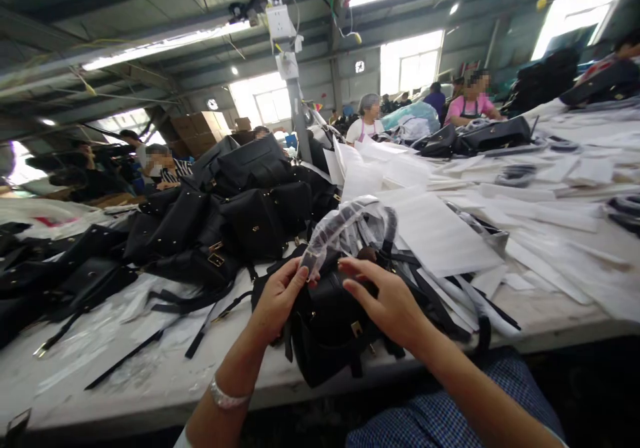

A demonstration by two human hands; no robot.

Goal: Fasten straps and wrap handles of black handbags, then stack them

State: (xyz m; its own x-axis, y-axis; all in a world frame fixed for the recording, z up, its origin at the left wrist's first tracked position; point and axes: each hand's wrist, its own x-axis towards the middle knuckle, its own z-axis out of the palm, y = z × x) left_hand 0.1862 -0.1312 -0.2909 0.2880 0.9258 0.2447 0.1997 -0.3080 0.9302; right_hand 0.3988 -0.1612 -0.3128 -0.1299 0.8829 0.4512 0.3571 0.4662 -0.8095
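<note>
A black handbag [320,348] with gold-coloured hardware sits at the table's front edge, right before me. Its arched handle [327,229] is wrapped in clear plastic film. My left hand [277,295] pinches the handle near its left base, thumb on top. Over the bag's upper right part, my right hand [387,298] is open, with fingers apart and curved toward the bag; whether its fingertips touch the bag I cannot tell. Black straps [425,295] and strips lie just to the right of the bag, partly hidden by my right hand.
Many black bags [250,221] are heaped at the left and behind. White foam sheets [440,231] are piled to the right on the white table [165,375]. A post with sockets [280,21] rises behind. Several people [370,118] sit across the table.
</note>
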